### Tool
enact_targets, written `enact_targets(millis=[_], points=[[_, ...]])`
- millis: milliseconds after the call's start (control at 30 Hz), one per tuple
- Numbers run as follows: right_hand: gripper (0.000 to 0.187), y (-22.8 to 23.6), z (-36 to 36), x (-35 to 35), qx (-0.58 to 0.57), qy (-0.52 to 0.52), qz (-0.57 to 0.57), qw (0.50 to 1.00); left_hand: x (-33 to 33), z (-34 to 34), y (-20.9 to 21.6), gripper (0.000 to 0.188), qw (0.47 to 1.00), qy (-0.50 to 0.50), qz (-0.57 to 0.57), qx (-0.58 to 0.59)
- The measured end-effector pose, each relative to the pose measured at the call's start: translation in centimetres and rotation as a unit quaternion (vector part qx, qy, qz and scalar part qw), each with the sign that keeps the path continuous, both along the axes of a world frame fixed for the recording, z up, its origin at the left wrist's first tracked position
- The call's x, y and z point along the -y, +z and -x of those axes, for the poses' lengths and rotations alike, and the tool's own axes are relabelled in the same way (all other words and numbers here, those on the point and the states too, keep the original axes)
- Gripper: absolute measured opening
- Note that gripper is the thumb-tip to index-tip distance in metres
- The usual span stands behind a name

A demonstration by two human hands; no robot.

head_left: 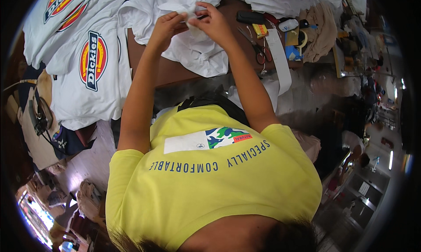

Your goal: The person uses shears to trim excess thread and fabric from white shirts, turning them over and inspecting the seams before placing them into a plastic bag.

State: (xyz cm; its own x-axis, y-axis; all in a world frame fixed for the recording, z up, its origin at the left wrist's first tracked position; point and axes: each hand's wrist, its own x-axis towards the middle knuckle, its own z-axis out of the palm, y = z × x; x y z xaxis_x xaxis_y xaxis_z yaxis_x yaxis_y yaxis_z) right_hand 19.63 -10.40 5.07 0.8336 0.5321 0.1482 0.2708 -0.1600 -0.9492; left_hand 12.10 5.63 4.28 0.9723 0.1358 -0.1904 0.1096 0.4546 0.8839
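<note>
The brown surface (169,72) spreads under and around both your hands, much of it covered by cloth. To the left of your left hand lie white printed shirts (66,83), overlapping, with red-and-yellow emblems facing up; the nearest one drapes over the edge toward you. Your white garment (193,56) lies bunched directly beneath both hands, part of it raised between your fingertips. Beyond and to the right of your right hand sits a heap of white cloth (289,1), and well to that hand's right is a crumpled tan cloth (322,34).

Your left hand (169,26) is nearly closed, its fingers bent and their tips gathered on the white garment. Your right hand (210,21) is half curled, thumb and forefinger a little apart at the same bit of fabric; you cannot tell from here how firmly it grips.

To the right of your right hand, a long white paper strip (279,63) hangs over the edge toward you. Between it and that hand lie the scissors (257,48), with a dark case (250,17) just beyond them. Farther right is a roll of tape (302,39), while a small yellow packet (259,31) lies beside the scissors.
</note>
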Motion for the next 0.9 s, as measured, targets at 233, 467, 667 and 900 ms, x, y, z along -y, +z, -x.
enact_targets(millis=[233,467,667,900], points=[[0.015,3.3,1.6,6.4,-0.183,-0.016,-0.204,0.962,-1.0,1.7,0.7,0.019,0.996,0.047,-0.03,0.073],[0.01,6.7,11.9,26.2,-0.183,-0.052,-0.374,0.908,-1.7,2.9,0.2,0.019,0.991,0.09,0.043,0.09],[0.016,6.7,18.2,37.0,-0.022,-0.567,0.482,0.667,-4.0,3.5,-0.3,0.015,0.972,0.211,0.056,0.089],[0.025,6.9,20.9,38.1,-0.043,-0.674,0.652,0.345,-15.1,3.0,-2.0,0.024,0.935,0.261,0.183,0.154]])
